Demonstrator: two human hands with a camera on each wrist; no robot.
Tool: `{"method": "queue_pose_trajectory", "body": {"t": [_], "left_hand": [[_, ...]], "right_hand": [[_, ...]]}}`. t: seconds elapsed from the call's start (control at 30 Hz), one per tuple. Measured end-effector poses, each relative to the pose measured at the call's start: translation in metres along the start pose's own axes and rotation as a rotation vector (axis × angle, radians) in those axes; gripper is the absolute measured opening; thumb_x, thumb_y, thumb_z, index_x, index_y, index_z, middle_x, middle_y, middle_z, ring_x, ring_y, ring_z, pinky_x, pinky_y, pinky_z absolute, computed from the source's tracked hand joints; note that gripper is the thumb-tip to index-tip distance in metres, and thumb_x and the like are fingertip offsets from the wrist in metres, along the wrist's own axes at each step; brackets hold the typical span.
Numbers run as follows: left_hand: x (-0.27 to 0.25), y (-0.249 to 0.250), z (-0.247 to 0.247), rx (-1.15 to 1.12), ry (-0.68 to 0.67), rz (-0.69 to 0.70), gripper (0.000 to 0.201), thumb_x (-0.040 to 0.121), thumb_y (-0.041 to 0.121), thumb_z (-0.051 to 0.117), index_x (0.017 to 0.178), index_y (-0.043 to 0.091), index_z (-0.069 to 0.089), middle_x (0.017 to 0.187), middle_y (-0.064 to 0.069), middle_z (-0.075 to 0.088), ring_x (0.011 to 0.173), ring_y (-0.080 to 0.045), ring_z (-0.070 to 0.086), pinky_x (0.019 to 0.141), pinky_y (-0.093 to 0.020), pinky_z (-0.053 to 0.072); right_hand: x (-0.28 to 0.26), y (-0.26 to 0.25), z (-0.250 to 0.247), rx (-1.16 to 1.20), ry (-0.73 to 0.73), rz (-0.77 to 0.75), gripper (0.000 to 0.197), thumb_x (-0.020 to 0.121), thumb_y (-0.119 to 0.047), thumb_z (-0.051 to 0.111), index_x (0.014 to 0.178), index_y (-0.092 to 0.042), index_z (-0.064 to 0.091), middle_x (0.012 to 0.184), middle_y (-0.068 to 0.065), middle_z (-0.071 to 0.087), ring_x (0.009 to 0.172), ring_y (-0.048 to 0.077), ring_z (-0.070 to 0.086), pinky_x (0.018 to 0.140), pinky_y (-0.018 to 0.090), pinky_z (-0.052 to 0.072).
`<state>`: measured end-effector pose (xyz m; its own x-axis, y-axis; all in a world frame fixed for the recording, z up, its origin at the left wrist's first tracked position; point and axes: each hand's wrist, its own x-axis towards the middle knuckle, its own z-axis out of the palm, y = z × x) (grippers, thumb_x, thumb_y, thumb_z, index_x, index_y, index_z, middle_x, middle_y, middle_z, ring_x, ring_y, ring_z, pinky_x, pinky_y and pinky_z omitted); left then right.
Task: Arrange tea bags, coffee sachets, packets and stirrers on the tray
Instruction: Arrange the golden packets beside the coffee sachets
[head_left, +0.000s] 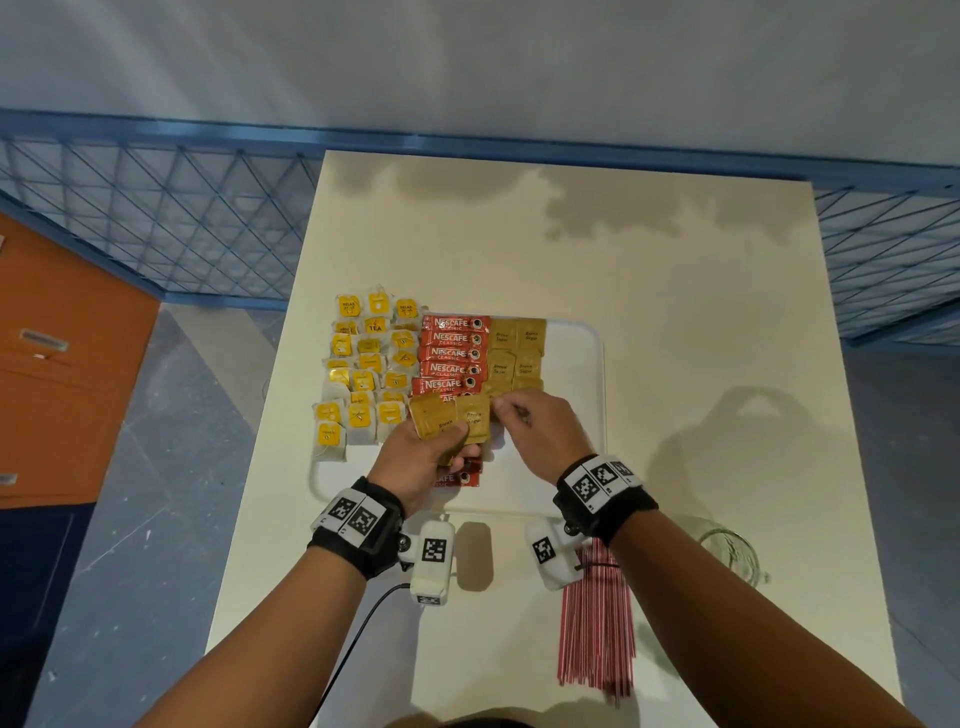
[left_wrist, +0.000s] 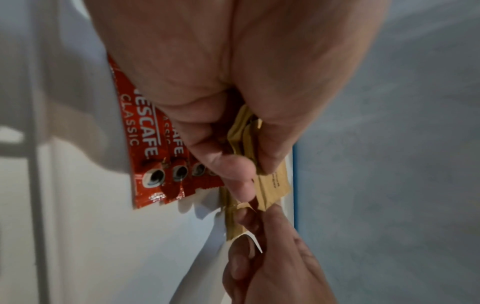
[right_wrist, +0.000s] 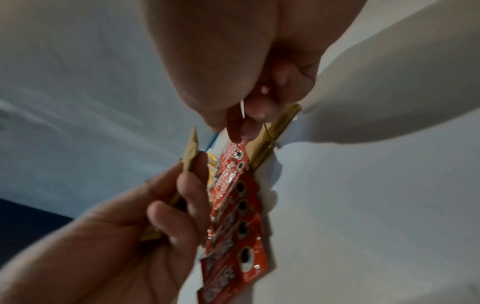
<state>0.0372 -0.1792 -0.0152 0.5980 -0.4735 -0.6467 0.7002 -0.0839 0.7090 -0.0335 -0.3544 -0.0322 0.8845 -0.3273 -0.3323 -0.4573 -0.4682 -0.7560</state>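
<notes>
On the white tray (head_left: 587, 415) lie yellow tea bags (head_left: 363, 374) at the left, red Nescafe sachets (head_left: 452, 353) in a middle column and brown sugar packets (head_left: 519, 353) to their right. Over the tray's near middle, my left hand (head_left: 452, 441) grips a fan of brown sugar packets (head_left: 441, 415); the left wrist view shows the same packets (left_wrist: 272, 185) between thumb and fingers. My right hand (head_left: 514, 413) is right beside the fan, fingers curled, pinching the edge of one brown packet (left_wrist: 231, 226) low over the tray. More sachets (right_wrist: 239, 205) lie beneath both hands.
A bundle of red-and-white stirrers (head_left: 597, 623) lies on the cream table (head_left: 675, 312) near the front, under my right forearm. A glass jar (head_left: 732, 551) stands to its right. A blue mesh fence (head_left: 156, 218) runs behind the table, with an orange cabinet (head_left: 62, 364) at the left.
</notes>
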Motion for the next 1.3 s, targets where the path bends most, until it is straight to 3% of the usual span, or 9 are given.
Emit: {"method": "queue_pose_trajectory", "body": {"t": [0.13, 0.27, 0.5, 0.6, 0.73, 0.9, 1.07, 1.2, 1.3], "left_hand": [[0.001, -0.004, -0.001, 0.038, -0.005, -0.006, 0.025, 0.100, 0.010, 0.061, 0.124, 0.003, 0.064, 0.088, -0.018, 0.073, 0.081, -0.032, 0.070, 0.055, -0.021, 0.051], [0.000, -0.008, -0.002, 0.074, -0.027, -0.006, 0.021, 0.099, 0.011, 0.062, 0.119, 0.006, 0.067, 0.084, -0.016, 0.072, 0.079, -0.030, 0.070, 0.067, -0.031, 0.054], [-0.003, -0.004, -0.006, -0.094, -0.008, -0.075, 0.029, 0.100, 0.006, 0.056, 0.129, 0.002, 0.060, 0.115, -0.028, 0.070, 0.109, -0.048, 0.065, 0.071, -0.030, 0.060], [-0.005, -0.001, -0.009, -0.159, 0.018, -0.081, 0.030, 0.101, 0.001, 0.048, 0.128, 0.000, 0.061, 0.120, -0.026, 0.069, 0.099, -0.041, 0.064, 0.069, -0.030, 0.061], [-0.008, -0.003, -0.013, -0.158, 0.020, -0.081, 0.030, 0.103, -0.001, 0.041, 0.127, 0.000, 0.060, 0.118, -0.026, 0.070, 0.089, -0.033, 0.068, 0.070, -0.032, 0.061], [-0.011, -0.006, -0.014, -0.126, 0.009, -0.075, 0.025, 0.104, 0.001, 0.043, 0.120, 0.002, 0.063, 0.114, -0.023, 0.072, 0.082, -0.027, 0.073, 0.070, -0.029, 0.063], [-0.012, -0.008, -0.016, -0.099, 0.020, -0.071, 0.023, 0.103, 0.002, 0.047, 0.120, 0.002, 0.064, 0.112, -0.021, 0.073, 0.083, -0.025, 0.074, 0.067, -0.028, 0.062], [-0.010, -0.009, -0.018, -0.031, 0.044, -0.059, 0.020, 0.102, 0.005, 0.051, 0.115, 0.005, 0.067, 0.111, -0.019, 0.075, 0.084, -0.026, 0.071, 0.063, -0.027, 0.059], [-0.008, -0.011, -0.021, 0.064, 0.097, -0.057, 0.015, 0.100, 0.006, 0.057, 0.106, 0.009, 0.070, 0.097, -0.019, 0.075, 0.070, -0.024, 0.061, 0.062, -0.029, 0.056]], "right_hand": [[-0.015, -0.005, 0.001, 0.109, -0.086, 0.048, 0.041, 0.108, -0.041, 0.046, 0.086, -0.014, 0.069, 0.087, 0.000, 0.071, 0.081, 0.016, 0.064, 0.074, 0.033, 0.050], [-0.023, -0.002, 0.004, 0.060, -0.058, 0.024, 0.018, 0.100, -0.034, 0.064, 0.094, -0.020, 0.073, 0.089, -0.012, 0.069, 0.081, -0.007, 0.058, 0.067, 0.006, 0.039], [-0.020, -0.002, -0.006, -0.002, 0.030, 0.067, 0.023, 0.103, -0.034, 0.058, 0.089, -0.025, 0.074, 0.078, -0.017, 0.063, 0.069, -0.004, 0.056, 0.059, 0.012, 0.037], [-0.015, 0.004, -0.006, -0.068, 0.001, 0.113, 0.030, 0.103, -0.039, 0.055, 0.083, -0.024, 0.071, 0.079, -0.011, 0.069, 0.074, 0.009, 0.063, 0.069, 0.033, 0.051], [-0.011, 0.007, -0.001, -0.118, -0.065, 0.153, 0.037, 0.102, -0.043, 0.053, 0.074, -0.022, 0.068, 0.074, -0.006, 0.069, 0.073, 0.021, 0.066, 0.074, 0.045, 0.058], [-0.007, 0.004, 0.002, -0.178, -0.087, 0.158, 0.040, 0.101, -0.042, 0.055, 0.073, -0.017, 0.069, 0.072, -0.002, 0.069, 0.071, 0.022, 0.066, 0.072, 0.043, 0.059], [-0.004, -0.002, 0.002, -0.224, -0.062, 0.175, 0.048, 0.100, -0.039, 0.059, 0.057, -0.018, 0.052, 0.059, -0.002, 0.057, 0.059, 0.021, 0.056, 0.062, 0.037, 0.052], [-0.004, -0.004, 0.002, -0.259, -0.056, 0.200, 0.044, 0.100, -0.040, 0.057, 0.062, -0.018, 0.052, 0.064, 0.000, 0.061, 0.063, 0.023, 0.062, 0.061, 0.035, 0.054], [-0.005, -0.007, 0.002, -0.282, -0.049, 0.215, 0.040, 0.099, -0.039, 0.057, 0.066, -0.017, 0.054, 0.068, 0.000, 0.064, 0.064, 0.022, 0.064, 0.063, 0.035, 0.057]]}}
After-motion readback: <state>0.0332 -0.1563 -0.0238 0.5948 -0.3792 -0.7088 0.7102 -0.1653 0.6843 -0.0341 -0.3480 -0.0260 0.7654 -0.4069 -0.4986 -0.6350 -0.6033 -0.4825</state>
